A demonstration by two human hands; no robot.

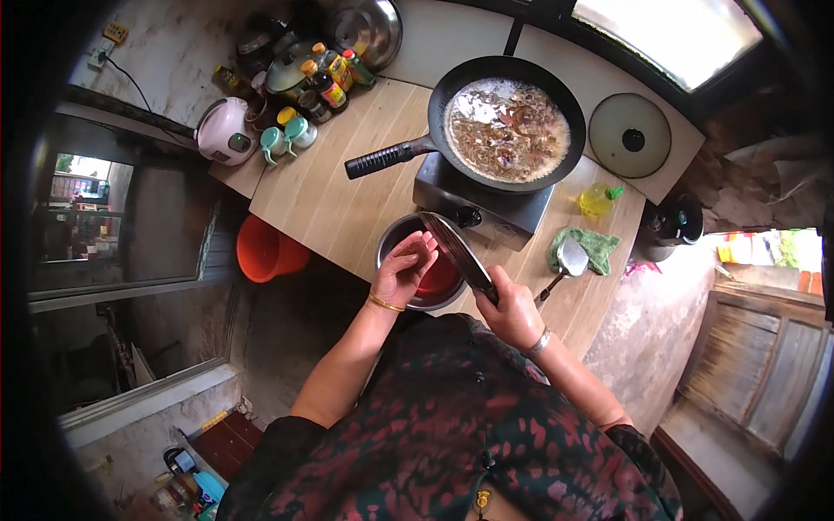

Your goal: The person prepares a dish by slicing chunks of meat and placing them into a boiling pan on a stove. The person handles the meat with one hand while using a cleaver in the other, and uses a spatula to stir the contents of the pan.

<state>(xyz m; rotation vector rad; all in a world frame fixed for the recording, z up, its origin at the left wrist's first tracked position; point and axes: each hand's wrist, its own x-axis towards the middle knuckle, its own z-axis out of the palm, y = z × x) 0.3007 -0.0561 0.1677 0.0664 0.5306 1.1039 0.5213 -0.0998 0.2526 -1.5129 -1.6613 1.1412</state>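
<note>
My right hand (515, 312) grips the dark handle of a kitchen knife (456, 251), whose broad blade is seen nearly edge-on and slants up to the left. Cupped beside the blade, my left hand (405, 270) has its palm turned up and appears to hold nothing. Both are over a metal bowl (386, 242) near the table's front edge; red shows inside it, partly hidden by hand and knife. Beyond the bowl, a black wok (573, 124) rests on a tabletop stove (485, 202). Brown, bubbling liquid with pieces in it (508, 133) fills much of the wok.
The wok handle (384, 159) juts left over the wooden tabletop (313, 189). To the right are a metal ladle (572, 257), green cloth (599, 251), yellow bottle (594, 200) and glass lid (629, 140). Sauce bottles (329, 88) and a rice cooker (225, 130) stand left; an orange bucket (264, 251) sits below.
</note>
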